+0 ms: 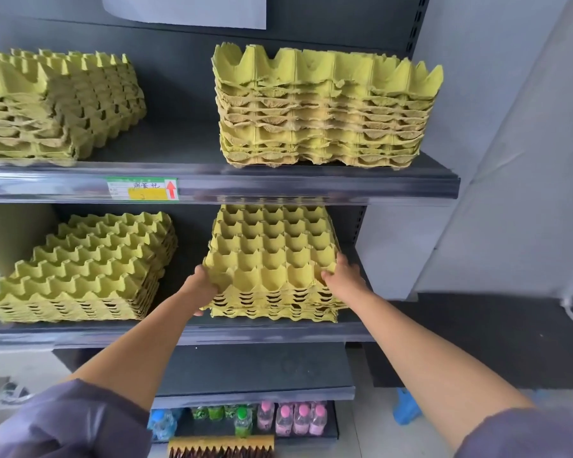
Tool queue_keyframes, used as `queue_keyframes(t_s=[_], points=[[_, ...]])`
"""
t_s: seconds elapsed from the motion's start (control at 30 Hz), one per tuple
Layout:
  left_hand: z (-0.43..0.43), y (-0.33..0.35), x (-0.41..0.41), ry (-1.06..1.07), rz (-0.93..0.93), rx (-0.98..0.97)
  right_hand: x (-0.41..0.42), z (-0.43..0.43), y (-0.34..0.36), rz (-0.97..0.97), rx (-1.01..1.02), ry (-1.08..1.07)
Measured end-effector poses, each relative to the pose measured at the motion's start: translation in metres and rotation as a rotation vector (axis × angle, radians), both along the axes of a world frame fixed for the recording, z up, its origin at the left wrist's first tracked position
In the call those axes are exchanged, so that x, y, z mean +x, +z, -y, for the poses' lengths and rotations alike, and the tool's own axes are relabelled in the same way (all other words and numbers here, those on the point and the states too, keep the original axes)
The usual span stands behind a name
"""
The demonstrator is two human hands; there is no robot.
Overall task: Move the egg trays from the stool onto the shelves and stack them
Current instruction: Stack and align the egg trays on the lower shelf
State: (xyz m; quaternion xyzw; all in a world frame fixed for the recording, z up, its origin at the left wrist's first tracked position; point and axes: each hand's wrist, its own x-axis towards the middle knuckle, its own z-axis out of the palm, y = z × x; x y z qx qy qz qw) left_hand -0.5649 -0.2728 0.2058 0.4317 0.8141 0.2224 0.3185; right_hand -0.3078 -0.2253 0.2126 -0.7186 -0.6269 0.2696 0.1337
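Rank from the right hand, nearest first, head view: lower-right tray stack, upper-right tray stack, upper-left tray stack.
1. lower-right tray stack, held by the right hand.
2. upper-right tray stack, directly above.
3. upper-left tray stack, up and left.

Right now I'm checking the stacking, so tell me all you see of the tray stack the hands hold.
The tray stack is several yellow-green moulded-pulp egg trays nested cups-up, on the right of the lower shelf, front edges slightly uneven. The left hand grips its front left corner, the right hand its front right corner.
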Motion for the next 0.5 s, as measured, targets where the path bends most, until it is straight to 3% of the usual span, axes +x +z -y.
queue_keyframes(t_s=[0.3,0.5], points=[[-0.009,-0.007,-0.009,-0.019,0.080,0.000,-0.003,-0.005,0.003,-0.351,-0.142,-0.165],[-0.014,-0.001,-0.013,0.004,0.143,0.122,-0.003,-0.008,0.009,-0.412,0.030,-0.192]])
